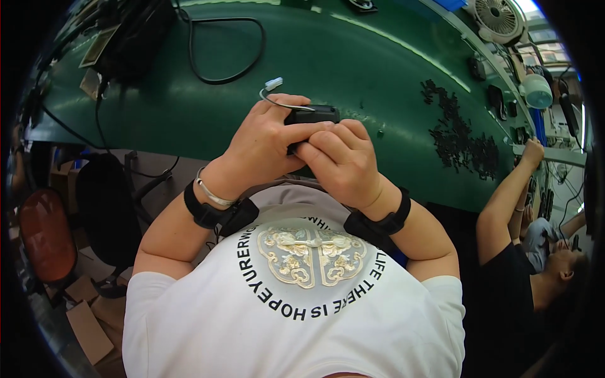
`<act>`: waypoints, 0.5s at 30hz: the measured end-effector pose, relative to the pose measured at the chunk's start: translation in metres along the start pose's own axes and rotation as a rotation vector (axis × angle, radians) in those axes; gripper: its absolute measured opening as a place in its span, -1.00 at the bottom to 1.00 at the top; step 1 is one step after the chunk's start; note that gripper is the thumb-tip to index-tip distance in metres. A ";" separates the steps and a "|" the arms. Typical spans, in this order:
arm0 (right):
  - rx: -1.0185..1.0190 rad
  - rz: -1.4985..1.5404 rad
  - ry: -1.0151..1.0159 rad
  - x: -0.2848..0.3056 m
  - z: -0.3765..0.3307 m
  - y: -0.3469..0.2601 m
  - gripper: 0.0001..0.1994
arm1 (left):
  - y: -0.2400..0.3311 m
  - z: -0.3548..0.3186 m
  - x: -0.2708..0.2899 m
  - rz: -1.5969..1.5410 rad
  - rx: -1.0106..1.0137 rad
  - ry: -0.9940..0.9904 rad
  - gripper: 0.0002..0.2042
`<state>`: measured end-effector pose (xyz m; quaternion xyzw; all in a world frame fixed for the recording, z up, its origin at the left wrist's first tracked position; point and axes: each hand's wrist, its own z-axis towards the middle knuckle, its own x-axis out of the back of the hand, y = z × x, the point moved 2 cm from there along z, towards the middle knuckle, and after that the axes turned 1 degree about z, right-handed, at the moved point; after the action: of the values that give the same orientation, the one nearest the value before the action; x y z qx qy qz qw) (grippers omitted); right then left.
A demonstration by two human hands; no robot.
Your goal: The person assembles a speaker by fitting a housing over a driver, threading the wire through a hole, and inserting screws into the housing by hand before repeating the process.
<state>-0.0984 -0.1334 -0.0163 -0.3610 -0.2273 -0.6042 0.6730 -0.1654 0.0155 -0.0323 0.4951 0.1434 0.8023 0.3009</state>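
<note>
A small black plastic housing (319,114) is held up over the near edge of the green table. From it a short thin cable curves up to a white plug connector (273,84). My left hand (268,135) is wrapped round the housing from the left, its fingers closed on it. My right hand (345,157) presses against the housing's right end with fingers curled in a pinch. Whatever sits between the right fingertips, if anything, is hidden. Each wrist wears a black strap.
Many small black parts (463,138) lie scattered at the right of the green table (353,57). A black cable loop (242,79) lies at the back left. A fan (498,19) stands at the far right. At the right, a co-worker's arm (513,189) reaches to the table's edge.
</note>
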 end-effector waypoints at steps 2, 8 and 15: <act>0.027 -0.020 0.006 0.004 -0.003 -0.002 -0.79 | 0.005 0.003 0.005 0.018 0.078 -0.021 -0.51; -0.118 -0.058 0.058 0.048 -0.031 0.021 -0.80 | 0.004 -0.001 0.006 0.002 0.098 -0.063 -0.46; -0.744 -0.235 0.013 0.132 -0.105 0.102 -0.88 | 0.001 0.000 0.009 0.003 0.091 -0.098 -0.42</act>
<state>0.0101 -0.2978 -0.0064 -0.5483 -0.0283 -0.7204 0.4238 -0.1684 0.0197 -0.0254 0.5474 0.1643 0.7701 0.2836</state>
